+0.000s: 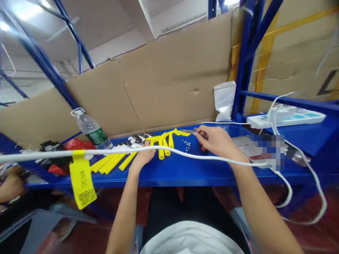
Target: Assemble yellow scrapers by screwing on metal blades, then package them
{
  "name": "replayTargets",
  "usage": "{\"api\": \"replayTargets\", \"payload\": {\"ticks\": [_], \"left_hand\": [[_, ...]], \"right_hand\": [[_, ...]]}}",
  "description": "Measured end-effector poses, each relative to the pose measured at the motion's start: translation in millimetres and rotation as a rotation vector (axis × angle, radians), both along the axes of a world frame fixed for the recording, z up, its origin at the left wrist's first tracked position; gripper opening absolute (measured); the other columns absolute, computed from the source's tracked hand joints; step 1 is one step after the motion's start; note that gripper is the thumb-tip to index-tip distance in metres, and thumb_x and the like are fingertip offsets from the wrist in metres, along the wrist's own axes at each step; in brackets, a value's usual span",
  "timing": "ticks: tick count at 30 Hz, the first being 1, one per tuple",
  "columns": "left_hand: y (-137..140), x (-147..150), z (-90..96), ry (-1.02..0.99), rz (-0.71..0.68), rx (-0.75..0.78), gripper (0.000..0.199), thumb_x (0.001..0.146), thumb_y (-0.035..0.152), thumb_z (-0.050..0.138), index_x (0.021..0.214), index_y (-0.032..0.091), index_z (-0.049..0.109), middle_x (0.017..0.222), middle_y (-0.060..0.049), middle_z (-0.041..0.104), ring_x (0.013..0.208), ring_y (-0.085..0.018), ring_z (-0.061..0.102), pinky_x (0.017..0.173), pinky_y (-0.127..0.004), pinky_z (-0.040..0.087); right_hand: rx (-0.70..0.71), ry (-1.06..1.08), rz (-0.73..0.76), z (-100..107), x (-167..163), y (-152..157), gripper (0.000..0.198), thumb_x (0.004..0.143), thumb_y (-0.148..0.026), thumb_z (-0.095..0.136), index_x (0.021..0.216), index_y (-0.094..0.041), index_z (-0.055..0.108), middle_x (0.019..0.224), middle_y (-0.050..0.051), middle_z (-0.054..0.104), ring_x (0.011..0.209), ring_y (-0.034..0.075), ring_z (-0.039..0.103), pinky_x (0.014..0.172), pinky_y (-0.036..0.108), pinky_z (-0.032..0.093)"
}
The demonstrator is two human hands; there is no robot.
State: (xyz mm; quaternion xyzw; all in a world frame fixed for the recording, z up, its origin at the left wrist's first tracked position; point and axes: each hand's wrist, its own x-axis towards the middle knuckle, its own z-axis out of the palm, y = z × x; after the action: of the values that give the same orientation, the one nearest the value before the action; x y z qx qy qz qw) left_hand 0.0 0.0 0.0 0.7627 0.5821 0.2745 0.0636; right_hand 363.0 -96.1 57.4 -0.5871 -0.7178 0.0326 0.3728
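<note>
My left hand (pixel 143 156) is at the near-left of a group of yellow T-shaped handles (pixel 166 144), its fingers closed around the end of one; the white cable crosses in front of it. My right hand (pixel 215 139) pinches a thin metallic tool that looks like tweezers (pixel 188 131), its tip reaching left to the yellow handles. Below that tip, several tiny shiny metal parts (pixel 187 144) lie scattered on the blue bench. Left of my left hand lie more yellow handles (pixel 112 163) with black-and-white ends. A red-and-black tool (pixel 203 149) lies partly beneath my right hand.
A white cable (pixel 185 152) with a yellow tag (pixel 82 183) hangs across the foreground. On the blue bench (pixel 169 174) stand a water bottle (pixel 95 132) and a white bag (pixel 225 100). A power strip (pixel 286 118) lies right. Cardboard (pixel 172 81) backs the bench. Another person's arm (pixel 12 185) shows left.
</note>
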Motion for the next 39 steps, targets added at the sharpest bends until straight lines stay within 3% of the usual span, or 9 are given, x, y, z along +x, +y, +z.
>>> {"api": "replayTargets", "payload": {"ticks": [6, 15, 19, 22, 26, 30, 32, 36, 39], "left_hand": [[-27, -2, -21.8, -0.167, -0.082, 0.29, 0.051, 0.11, 0.027, 0.046, 0.158, 0.011, 0.053, 0.154, -0.029, 0.06, 0.156, -0.042, 0.053, 0.134, -0.067, 0.036], [-53, 17, 2.5, -0.432, -0.111, 0.744, 0.053, 0.118, 0.041, 0.053, 0.165, 0.019, 0.048, 0.155, -0.025, 0.053, 0.15, -0.036, 0.053, 0.13, -0.056, 0.042], [-54, 20, 3.0, -0.476, -0.136, 0.823, 0.054, 0.115, 0.04, 0.059, 0.163, 0.018, 0.048, 0.154, -0.025, 0.052, 0.148, -0.036, 0.054, 0.127, -0.055, 0.045], [-54, 20, 3.2, -0.608, -0.175, 0.758, 0.052, 0.113, 0.045, 0.065, 0.156, 0.019, 0.051, 0.148, -0.022, 0.055, 0.136, -0.033, 0.061, 0.119, -0.05, 0.051], [-59, 26, 9.7, -0.943, -0.244, 0.579, 0.048, 0.108, 0.049, 0.076, 0.144, 0.023, 0.058, 0.136, -0.014, 0.062, 0.12, -0.025, 0.067, 0.104, -0.035, 0.056], [-66, 34, 20.4, -1.333, -0.375, 0.254, 0.044, 0.098, 0.045, 0.088, 0.131, 0.024, 0.067, 0.107, -0.005, 0.065, 0.084, -0.015, 0.063, 0.073, -0.025, 0.054], [-71, 36, 26.0, -1.462, -0.444, 0.068, 0.043, 0.094, 0.042, 0.092, 0.126, 0.022, 0.071, 0.099, -0.003, 0.066, 0.075, -0.013, 0.06, 0.064, -0.023, 0.051], [-76, 36, 34.3, -1.612, -0.52, -0.171, 0.032, 0.094, 0.037, 0.091, 0.112, 0.015, 0.076, 0.098, -0.007, 0.069, 0.073, -0.012, 0.058, 0.059, -0.021, 0.05], [-75, 36, 35.2, -1.657, -0.55, -0.261, 0.026, 0.093, 0.033, 0.091, 0.102, 0.014, 0.076, 0.094, -0.007, 0.069, 0.074, -0.013, 0.06, 0.059, -0.022, 0.05]], "right_hand": [[-0.057, -0.074, -0.038, -1, -5, 7, 0.014, 0.111, -0.03, 0.064, 0.107, -0.024, 0.076, 0.092, 0.005, 0.086, 0.084, 0.024, 0.079, 0.07, 0.032, 0.042], [-0.074, -0.105, 0.045, -24, 3, 26, 0.004, 0.106, -0.024, 0.07, 0.107, -0.023, 0.074, 0.106, 0.008, 0.085, 0.099, 0.026, 0.081, 0.082, 0.031, 0.053], [-0.097, -0.202, 0.072, -36, 10, 35, 0.004, 0.104, -0.022, 0.071, 0.105, -0.022, 0.074, 0.113, 0.011, 0.081, 0.103, 0.027, 0.078, 0.092, 0.035, 0.058], [-0.13, -0.228, 0.041, -42, 11, 38, 0.004, 0.102, -0.021, 0.072, 0.1, -0.02, 0.076, 0.115, 0.013, 0.077, 0.106, 0.029, 0.077, 0.098, 0.038, 0.059], [-0.157, -0.238, 0.016, -43, 11, 38, 0.007, 0.1, -0.02, 0.07, 0.099, -0.019, 0.077, 0.119, 0.015, 0.075, 0.109, 0.029, 0.077, 0.103, 0.04, 0.059], [-0.178, -0.264, 0.008, -42, 11, 33, 0.009, 0.103, -0.021, 0.068, 0.103, -0.018, 0.077, 0.12, 0.015, 0.075, 0.111, 0.028, 0.076, 0.106, 0.039, 0.058], [-0.207, -0.291, 0.001, -38, 11, 30, 0.011, 0.105, -0.024, 0.068, 0.104, -0.018, 0.077, 0.123, 0.015, 0.076, 0.113, 0.027, 0.076, 0.106, 0.037, 0.058], [-0.318, -0.381, -0.013, -13, 10, 40, 0.016, 0.105, -0.032, 0.072, 0.096, -0.02, 0.078, 0.113, 0.013, 0.082, 0.103, 0.027, 0.08, 0.092, 0.034, 0.059], [-0.4, -0.452, -0.056, 19, 4, 73, 0.009, 0.103, -0.027, 0.076, 0.099, -0.019, 0.08, 0.105, 0.013, 0.084, 0.106, 0.029, 0.081, 0.091, 0.034, 0.059]]}}
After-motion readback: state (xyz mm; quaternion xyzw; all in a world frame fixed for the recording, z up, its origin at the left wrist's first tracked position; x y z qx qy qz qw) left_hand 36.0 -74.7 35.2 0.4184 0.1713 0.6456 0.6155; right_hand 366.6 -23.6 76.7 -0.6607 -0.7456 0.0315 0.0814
